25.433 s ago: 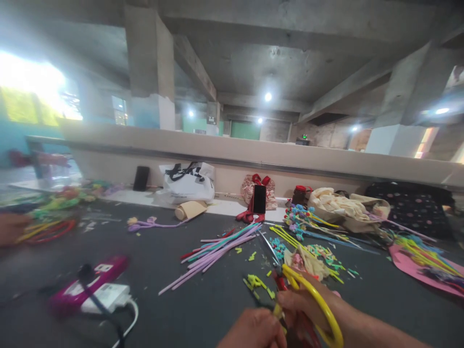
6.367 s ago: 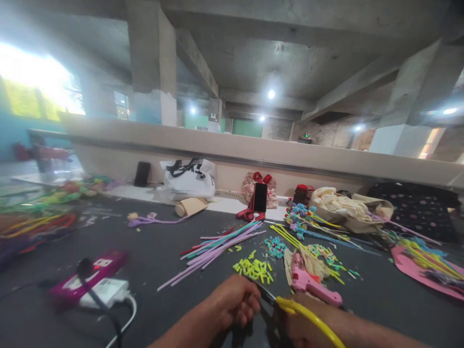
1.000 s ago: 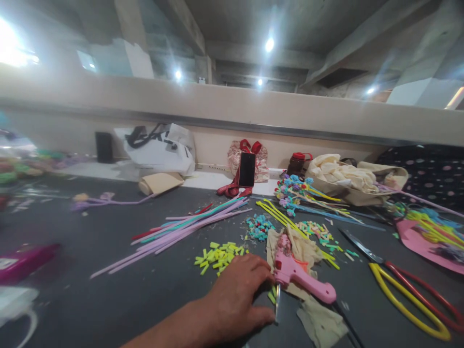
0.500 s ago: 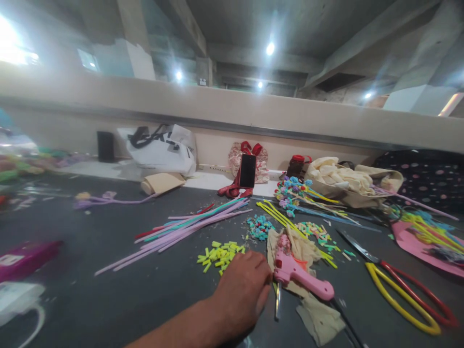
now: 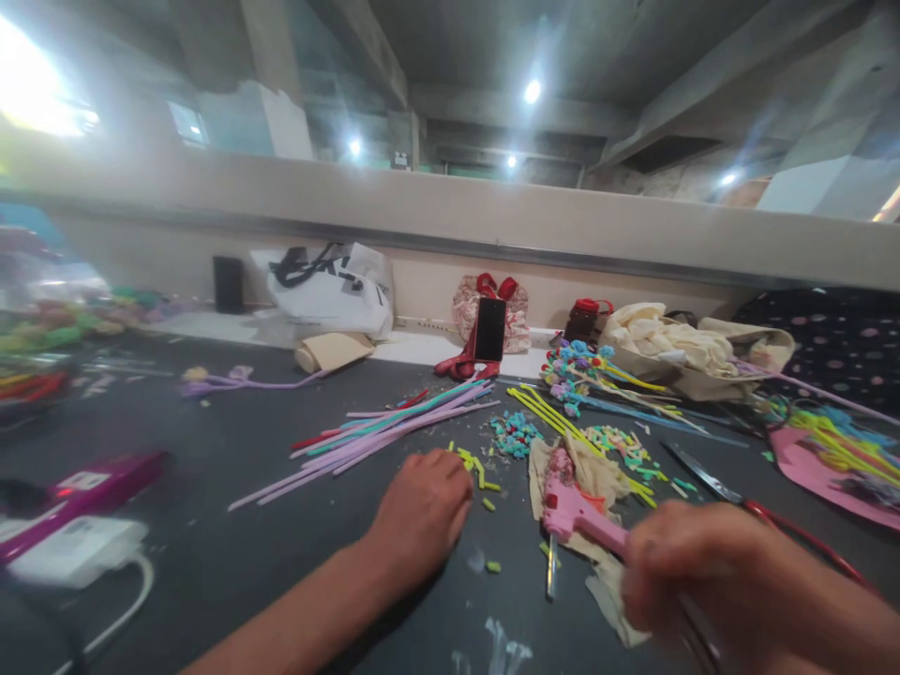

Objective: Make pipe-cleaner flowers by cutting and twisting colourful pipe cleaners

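Note:
My left hand (image 5: 426, 511) lies palm down over the pile of short yellow-green pieces (image 5: 480, 469), its fingers together and curled under. The fingertips are hidden, so whatever they grasp does not show. On a beige cloth (image 5: 601, 473) rests a pink glue gun (image 5: 562, 511), nozzle towards me. My right hand (image 5: 693, 567), smeared by motion, overlaps the end of its handle; whether the fingers grip it is unclear. Behind that hand, the scissors (image 5: 703, 473) are partly covered, with a blade and red handle showing.
Purple and teal pipe cleaners (image 5: 394, 431) lie at centre left, with yellow ones (image 5: 548, 412) to their right. Blue bits (image 5: 516, 433) form a small heap. A phone (image 5: 490, 330) stands at the back. A magenta power strip (image 5: 98, 487) and white charger (image 5: 81, 551) sit left.
My left hand has moved left from beside the glue gun onto the yellow-green pieces, some now scattered to its right. My right hand has come into view at the glue gun's handle.

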A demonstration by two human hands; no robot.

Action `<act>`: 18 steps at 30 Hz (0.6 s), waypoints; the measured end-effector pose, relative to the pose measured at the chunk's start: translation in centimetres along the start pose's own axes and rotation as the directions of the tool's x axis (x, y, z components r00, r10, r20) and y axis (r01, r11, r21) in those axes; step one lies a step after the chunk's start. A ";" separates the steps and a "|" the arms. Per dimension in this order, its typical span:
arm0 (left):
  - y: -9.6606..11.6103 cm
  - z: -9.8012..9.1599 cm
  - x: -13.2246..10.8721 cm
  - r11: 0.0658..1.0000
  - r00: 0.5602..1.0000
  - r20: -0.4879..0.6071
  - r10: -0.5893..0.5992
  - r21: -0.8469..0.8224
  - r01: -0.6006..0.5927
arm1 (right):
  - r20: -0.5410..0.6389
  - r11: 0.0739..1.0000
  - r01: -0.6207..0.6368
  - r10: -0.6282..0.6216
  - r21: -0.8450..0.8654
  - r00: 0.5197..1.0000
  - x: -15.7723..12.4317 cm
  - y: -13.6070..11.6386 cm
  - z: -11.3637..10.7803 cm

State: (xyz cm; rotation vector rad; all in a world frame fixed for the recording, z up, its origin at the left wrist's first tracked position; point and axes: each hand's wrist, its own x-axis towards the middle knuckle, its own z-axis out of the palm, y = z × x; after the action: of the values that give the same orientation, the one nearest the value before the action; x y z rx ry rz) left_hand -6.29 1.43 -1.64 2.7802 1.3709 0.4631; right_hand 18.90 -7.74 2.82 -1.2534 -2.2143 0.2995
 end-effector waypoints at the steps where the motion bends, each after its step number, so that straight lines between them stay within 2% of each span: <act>1: -0.6 -0.2 -0.1 0.998 0.999 -0.020 -0.043 -0.037 0.042 | 0.020 0.998 -0.003 0.002 0.064 1.000 0.4 -0.8 0.2; 2: -1.1 -0.4 -0.1 0.993 0.996 -0.038 -0.084 -0.084 0.081 | 0.065 0.990 -0.008 -0.001 0.140 0.998 1.0 -1.4 0.5; 3: -1.5 -0.5 -0.1 0.984 0.991 -0.055 -0.126 -0.134 0.118 | 0.038 0.992 -0.022 0.018 0.126 0.999 1.6 -1.6 1.0; 4: -1.8 -0.5 0.0 0.972 0.984 -0.070 -0.165 -0.180 0.150 | 0.075 0.997 -0.008 0.001 0.083 0.997 2.3 -1.6 1.6; 6: -2.3 -0.5 0.2 0.950 0.970 -0.093 -0.224 -0.245 0.196 | 0.107 0.990 0.054 -0.040 -0.127 0.993 3.4 -0.9 2.8; 8: -2.5 -0.6 0.3 0.939 0.959 -0.114 -0.259 -0.263 0.222 | 0.180 0.935 0.081 -0.018 -0.346 0.984 4.4 0.0 3.9; 10: -2.8 -0.9 0.3 0.936 0.951 -0.137 -0.276 -0.262 0.234 | 0.242 0.879 0.097 0.022 -0.466 0.970 5.1 0.7 5.0; 14: -3.8 -2.1 0.0 0.914 0.912 -0.188 -0.366 -0.258 0.314 | 0.303 0.872 0.106 0.050 -0.477 0.952 5.7 1.9 7.4; 16: -4.5 -2.6 -0.1 0.892 0.885 -0.188 -0.427 -0.251 0.377 | 0.325 0.884 0.107 0.053 -0.454 0.944 5.7 2.4 8.6; 18: -4.9 -2.7 -0.2 0.885 0.881 -0.167 -0.442 -0.244 0.397 | 0.341 0.898 0.105 0.052 -0.427 0.939 5.6 2.8 9.4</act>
State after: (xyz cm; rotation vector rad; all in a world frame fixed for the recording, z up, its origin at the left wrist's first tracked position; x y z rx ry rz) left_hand -10.91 3.98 0.21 2.2271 1.7969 0.8485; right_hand 13.22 -0.80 -4.01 -1.4925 -2.7075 -0.0040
